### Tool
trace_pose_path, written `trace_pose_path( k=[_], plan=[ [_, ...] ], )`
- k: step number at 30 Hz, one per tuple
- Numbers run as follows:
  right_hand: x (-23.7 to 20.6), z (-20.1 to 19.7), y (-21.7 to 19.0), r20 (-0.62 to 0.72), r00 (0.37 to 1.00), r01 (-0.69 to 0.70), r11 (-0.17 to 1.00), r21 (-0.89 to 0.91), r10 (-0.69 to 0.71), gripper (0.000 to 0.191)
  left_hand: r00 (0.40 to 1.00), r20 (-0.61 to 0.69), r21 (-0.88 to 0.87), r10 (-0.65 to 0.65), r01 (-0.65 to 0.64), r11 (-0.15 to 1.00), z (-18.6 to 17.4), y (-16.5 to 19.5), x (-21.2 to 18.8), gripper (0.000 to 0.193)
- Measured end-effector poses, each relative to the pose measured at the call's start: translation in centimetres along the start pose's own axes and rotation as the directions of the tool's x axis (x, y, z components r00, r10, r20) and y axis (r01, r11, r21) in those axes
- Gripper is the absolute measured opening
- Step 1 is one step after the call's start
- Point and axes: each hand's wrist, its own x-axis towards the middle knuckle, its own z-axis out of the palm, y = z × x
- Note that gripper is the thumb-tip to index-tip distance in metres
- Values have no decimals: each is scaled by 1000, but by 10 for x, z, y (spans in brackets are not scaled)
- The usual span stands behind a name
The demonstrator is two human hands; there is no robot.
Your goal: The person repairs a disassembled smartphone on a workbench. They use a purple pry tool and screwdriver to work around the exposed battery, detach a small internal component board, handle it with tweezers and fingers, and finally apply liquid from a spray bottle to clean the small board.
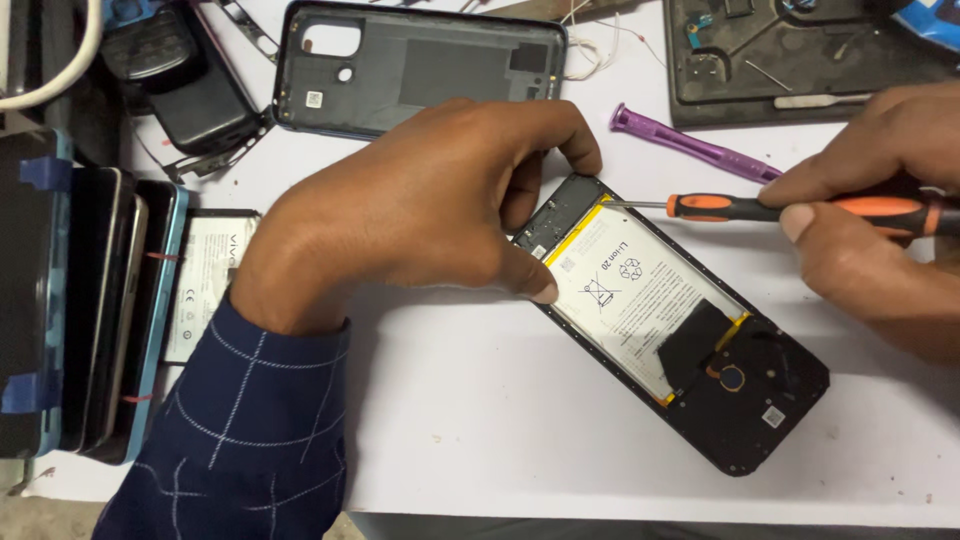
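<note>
Opened phone [690, 340]: mid-table, back off, battery exposed. Left hand [420, 210] pinches top edge, steadying. Right hand [880, 210] grips orange-black screwdriver [790, 208], tip at upper corner. Advice: keep driver seated, frame pinned.

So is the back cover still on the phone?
No, the back cover lies apart on the table, and the phone shows its battery bare.

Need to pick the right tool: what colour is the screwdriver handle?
Orange and black screwdriver, head view.
</note>
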Motion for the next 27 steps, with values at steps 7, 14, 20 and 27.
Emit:
trace_pose_path(
  k=[7, 14, 20, 27],
  plan=[
    [22, -18, -22, 141, 989, 58, 995, -84, -45, 28, 999, -14, 8, 37, -37, 999, 2, -4, 2, 70],
    [53, -33, -53, 169, 967, 211, 970, -124, -189, 32, 996, -24, -18, 83, -84, 996, 4, -7, 4, 69],
    [57, -33, -57, 245, 951, 252, 933, -256, -190, 33, 1000, 4, -17, 24, -24, 1000, 4, -4, 4, 67],
    [16, -8, -49, 193, 977, 124, 973, -196, -86, 32, 999, -4, -29, 53, -53, 998, 3, -5, 4, 66]
  ],
)
